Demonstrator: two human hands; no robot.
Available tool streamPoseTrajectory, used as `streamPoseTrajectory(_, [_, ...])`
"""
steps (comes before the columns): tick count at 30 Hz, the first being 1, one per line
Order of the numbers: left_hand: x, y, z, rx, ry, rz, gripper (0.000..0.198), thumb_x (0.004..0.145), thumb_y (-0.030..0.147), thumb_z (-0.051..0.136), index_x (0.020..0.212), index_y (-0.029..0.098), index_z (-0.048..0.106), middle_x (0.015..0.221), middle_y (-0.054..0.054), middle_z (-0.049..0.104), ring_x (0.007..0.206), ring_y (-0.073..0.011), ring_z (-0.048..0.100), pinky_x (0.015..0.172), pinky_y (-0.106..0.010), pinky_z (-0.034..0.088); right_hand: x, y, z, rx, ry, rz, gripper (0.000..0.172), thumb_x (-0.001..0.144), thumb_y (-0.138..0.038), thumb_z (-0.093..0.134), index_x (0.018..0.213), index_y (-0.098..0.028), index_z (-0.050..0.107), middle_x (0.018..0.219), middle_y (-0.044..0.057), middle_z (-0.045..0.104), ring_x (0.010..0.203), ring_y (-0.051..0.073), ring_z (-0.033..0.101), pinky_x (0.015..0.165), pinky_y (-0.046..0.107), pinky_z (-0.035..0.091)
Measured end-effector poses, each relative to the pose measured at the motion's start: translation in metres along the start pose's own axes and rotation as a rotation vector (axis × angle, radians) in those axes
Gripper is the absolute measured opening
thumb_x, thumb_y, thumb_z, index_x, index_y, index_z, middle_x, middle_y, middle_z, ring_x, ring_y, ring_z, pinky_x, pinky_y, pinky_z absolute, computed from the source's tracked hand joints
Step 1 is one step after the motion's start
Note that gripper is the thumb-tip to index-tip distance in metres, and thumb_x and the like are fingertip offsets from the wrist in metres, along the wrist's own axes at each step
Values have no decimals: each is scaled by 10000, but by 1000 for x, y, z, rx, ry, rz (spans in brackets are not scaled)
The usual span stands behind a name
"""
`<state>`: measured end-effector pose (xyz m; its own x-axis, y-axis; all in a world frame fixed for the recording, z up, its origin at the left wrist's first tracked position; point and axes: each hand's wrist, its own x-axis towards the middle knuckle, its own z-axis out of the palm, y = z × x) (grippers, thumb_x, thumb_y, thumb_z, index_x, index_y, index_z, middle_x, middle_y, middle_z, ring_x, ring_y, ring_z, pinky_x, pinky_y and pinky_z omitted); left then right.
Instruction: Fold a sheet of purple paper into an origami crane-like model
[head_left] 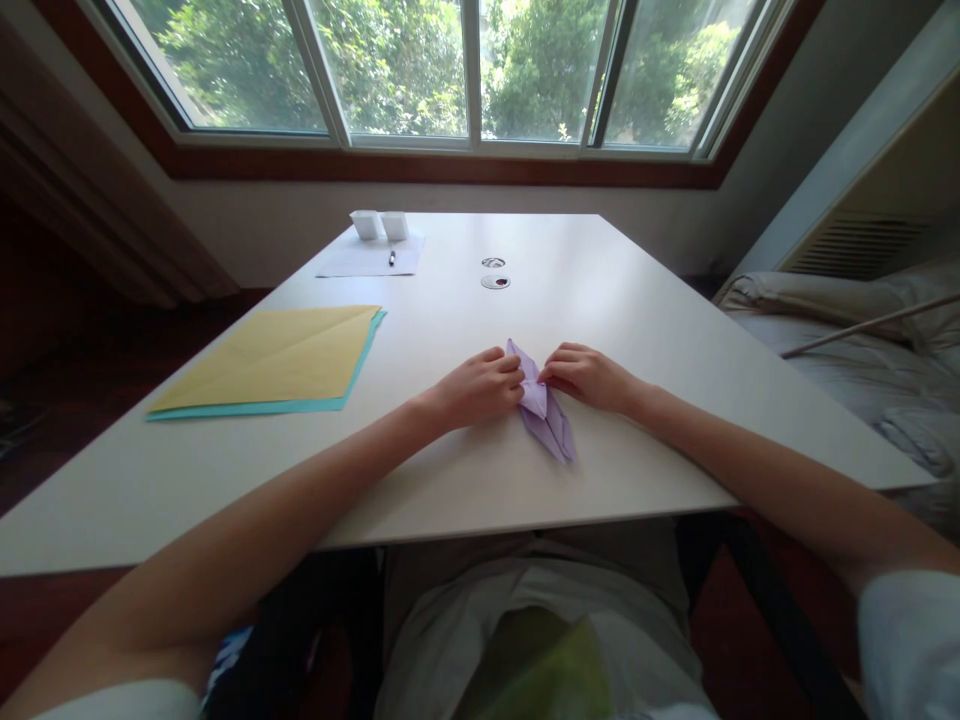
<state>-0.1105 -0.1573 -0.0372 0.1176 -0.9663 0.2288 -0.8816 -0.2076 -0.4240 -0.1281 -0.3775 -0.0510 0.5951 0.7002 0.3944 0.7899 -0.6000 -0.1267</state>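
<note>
A folded piece of purple origami paper [550, 422] lies on the white table, long and pointed at both ends, with a raised flap near its middle. My left hand [484, 387] is closed on its left side, fingers curled against the paper by the middle flap. From the right, my right hand [589, 376] pinches the opposite edge at about the same height, fingertips pressed together. The fingers partly hide the middle of the paper.
Yellow paper [277, 355] lies over teal paper [330, 405] on the left of the table [420, 480]. Farther back are white sheets [341, 260], a pen [391, 258] and two white containers [367, 225]. Two round inserts [495, 283] sit in the tabletop near the middle.
</note>
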Motion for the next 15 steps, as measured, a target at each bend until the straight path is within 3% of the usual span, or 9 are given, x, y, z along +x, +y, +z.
streamPoseTrajectory(5, [-3,0,2,-51,20,-82,213,868,117,452,731,158,610,783,-58,620,826,-178,511,748,-316,323,0,5,3,83,75,143,112,802,-233,554,813,-176,650,792,65,647,775,173,563,730,302,452])
streamPoseTrajectory(8, [-4,-2,8,-192,61,-245,173,853,175,478,779,178,635,798,-46,634,842,-181,516,737,-312,335,2,4,3,106,73,212,76,741,-190,574,744,-177,649,729,52,639,715,167,561,690,292,447])
streamPoseTrajectory(12, [-4,-4,18,-375,110,-472,142,788,205,516,774,190,657,745,-26,639,788,-179,525,712,-301,359,5,1,-1,93,20,171,97,705,-140,548,690,-178,636,702,50,625,711,169,541,676,284,431])
streamPoseTrajectory(15, [-3,-5,23,-429,130,-527,137,767,199,525,743,187,660,730,-25,644,754,-175,527,706,-302,368,7,0,-4,60,-17,144,105,706,-141,537,671,-179,629,678,50,608,702,170,528,661,279,421])
